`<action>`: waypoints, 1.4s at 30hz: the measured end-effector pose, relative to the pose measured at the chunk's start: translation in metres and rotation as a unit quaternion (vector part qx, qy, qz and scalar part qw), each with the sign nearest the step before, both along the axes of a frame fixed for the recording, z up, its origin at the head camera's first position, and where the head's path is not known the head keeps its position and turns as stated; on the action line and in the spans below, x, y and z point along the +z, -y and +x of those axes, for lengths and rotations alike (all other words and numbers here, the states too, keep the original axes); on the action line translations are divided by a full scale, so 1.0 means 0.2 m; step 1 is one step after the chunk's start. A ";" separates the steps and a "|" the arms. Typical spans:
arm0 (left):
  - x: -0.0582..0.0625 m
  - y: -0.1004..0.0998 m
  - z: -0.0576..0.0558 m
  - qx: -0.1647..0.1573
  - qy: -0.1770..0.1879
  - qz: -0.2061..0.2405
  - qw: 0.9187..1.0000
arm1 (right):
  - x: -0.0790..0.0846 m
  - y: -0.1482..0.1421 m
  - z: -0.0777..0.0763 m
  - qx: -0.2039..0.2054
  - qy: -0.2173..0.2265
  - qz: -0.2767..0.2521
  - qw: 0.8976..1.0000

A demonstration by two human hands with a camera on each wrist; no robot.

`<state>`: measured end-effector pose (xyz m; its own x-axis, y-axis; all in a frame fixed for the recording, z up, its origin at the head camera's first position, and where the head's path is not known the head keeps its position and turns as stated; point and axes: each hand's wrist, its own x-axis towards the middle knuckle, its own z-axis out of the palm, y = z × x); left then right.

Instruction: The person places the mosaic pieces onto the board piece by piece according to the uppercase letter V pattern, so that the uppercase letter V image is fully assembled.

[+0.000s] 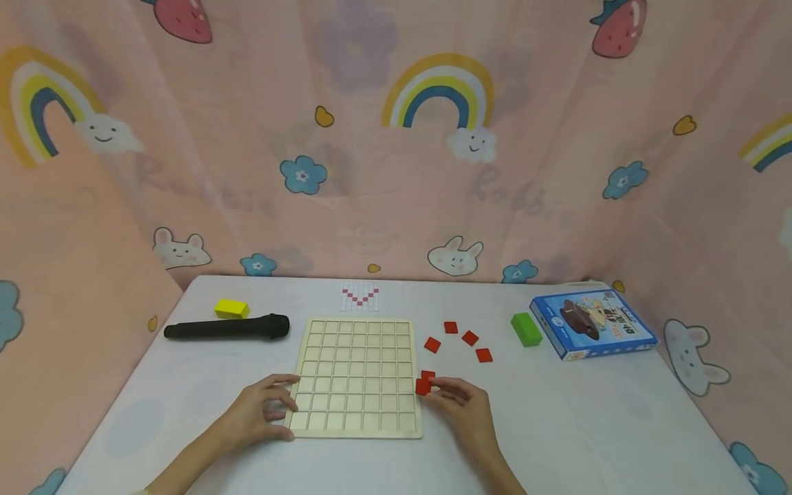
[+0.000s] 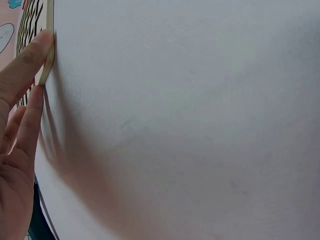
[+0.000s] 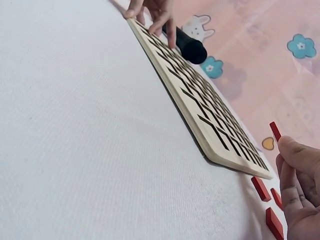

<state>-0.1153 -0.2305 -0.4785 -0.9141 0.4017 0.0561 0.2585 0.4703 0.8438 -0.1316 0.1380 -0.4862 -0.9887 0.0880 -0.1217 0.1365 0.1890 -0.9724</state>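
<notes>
Taking the middle of the grid board [image 1: 355,377] in the head view as the clock's centre, the board lay flat on the white table [image 1: 588,433]. It was pale and wood-coloured, nearly square, with rounded corners and a plain rim; straight lines divided its face into small squares. The right wrist view showed them dark.

The left hand [image 1: 250,416] had its fingers spread against the board's edge from nine to eight o'clock, the thumb by the near corner. At three o'clock, the right hand [image 1: 460,412] pinched a red tile [image 3: 275,131] between thumb and fingertip. The tile was flat, thin and evenly red; the right wrist view showed it nearly edge-on, raised clear of the table.

Another tile [image 1: 427,375] of the same red showed just beside the fingertips. Four loose red tiles [image 1: 450,328] lay scattered between two and three o'clock, each turned its own way.

At twelve o'clock lay a gridded card [image 1: 361,297] with red squares in a V, and at ten a black microphone [image 1: 225,328].
</notes>
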 end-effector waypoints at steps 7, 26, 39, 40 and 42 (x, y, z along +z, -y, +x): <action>0.00 -0.01 -0.02 0.002 0.012 0.004 1.000 | -0.02 0.06 -0.01 0.022 -0.014 0.011 1.000; 0.02 -0.03 -0.02 0.031 0.034 -0.026 0.999 | -0.02 0.19 0.00 0.125 -0.056 0.012 0.990; 0.03 -0.04 -0.01 0.041 0.033 -0.044 0.998 | -0.04 0.24 0.00 0.144 -0.064 -0.005 0.987; 0.03 -0.05 -0.01 0.042 0.034 -0.047 0.997 | -0.04 0.25 0.00 0.146 -0.066 -0.001 0.987; 0.03 -0.05 -0.02 0.043 0.036 -0.049 0.997 | -0.04 0.25 0.00 0.149 -0.069 0.001 0.986</action>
<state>-0.1184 -0.2212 -0.4725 -0.9458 0.3213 -0.0470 0.1530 0.5688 0.8081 -0.1325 0.0871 -0.4946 -0.9777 -0.2096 0.0163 -0.0596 0.2019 -0.9776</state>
